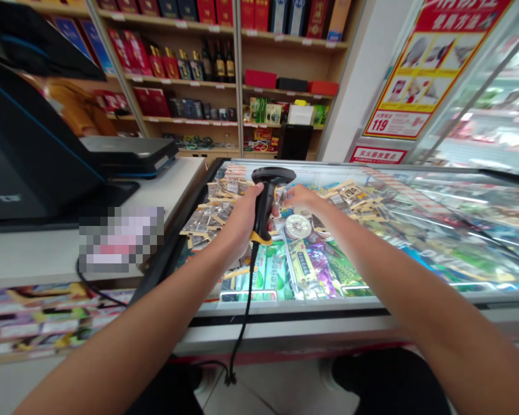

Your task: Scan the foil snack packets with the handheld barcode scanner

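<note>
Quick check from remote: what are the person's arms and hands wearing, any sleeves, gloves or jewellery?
Both forearms are bare up to the picture's edge, no sleeves showing. The left hand and right hand have no gloves; no watch, ring or wristband is visible.

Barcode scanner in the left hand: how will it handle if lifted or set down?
The barcode scanner looks rigid and probably light: the left hand wraps its grip alone. Its wide head likely makes it tip if stood upright. The trailing cable will probably tug and may snag.
</note>
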`<state>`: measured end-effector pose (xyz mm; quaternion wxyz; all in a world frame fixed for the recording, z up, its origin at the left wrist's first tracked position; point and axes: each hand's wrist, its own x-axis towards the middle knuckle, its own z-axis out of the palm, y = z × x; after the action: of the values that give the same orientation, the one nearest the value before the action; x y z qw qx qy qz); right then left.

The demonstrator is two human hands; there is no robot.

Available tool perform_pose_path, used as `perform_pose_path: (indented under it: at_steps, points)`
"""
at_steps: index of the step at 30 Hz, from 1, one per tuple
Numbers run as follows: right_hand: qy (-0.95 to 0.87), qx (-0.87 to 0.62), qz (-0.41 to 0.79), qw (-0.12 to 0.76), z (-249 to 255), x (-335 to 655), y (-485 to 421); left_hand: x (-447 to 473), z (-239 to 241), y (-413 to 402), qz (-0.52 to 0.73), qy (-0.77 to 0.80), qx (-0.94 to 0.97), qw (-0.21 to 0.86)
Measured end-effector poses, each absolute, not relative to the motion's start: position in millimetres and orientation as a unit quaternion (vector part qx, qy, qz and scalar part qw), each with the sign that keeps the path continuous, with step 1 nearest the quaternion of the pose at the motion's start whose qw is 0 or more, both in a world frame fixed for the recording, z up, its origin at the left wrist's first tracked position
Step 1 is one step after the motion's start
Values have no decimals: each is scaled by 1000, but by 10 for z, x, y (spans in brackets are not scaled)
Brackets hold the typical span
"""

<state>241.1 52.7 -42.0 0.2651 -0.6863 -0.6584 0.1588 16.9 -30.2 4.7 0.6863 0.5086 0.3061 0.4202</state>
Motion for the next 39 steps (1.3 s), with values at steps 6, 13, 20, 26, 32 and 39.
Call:
perform_pose_path:
  at_steps: [6,13,20,26,32,39]
  points:
    - [-551,-704,84,440,-356,2436,152,168,51,-333,409,317,509,688]
    - [-386,-585,311,642,-201,2522,-173,208,14,-392,387,317,512,698]
    - [-349,-493,456,654,-167,2440,-210,221,-16,-386,377,310,532,691]
    - [-343,-496,467,647,-149,2426,-230,230,-46,-367,353,304,558,687]
    - [-350,-504,462,640,-159,2441,-238,231,-24,-390,356,314,572,670]
    - [-388,-599,367,597,-24,2477,-270,222,-13,-406,367,314,572,663]
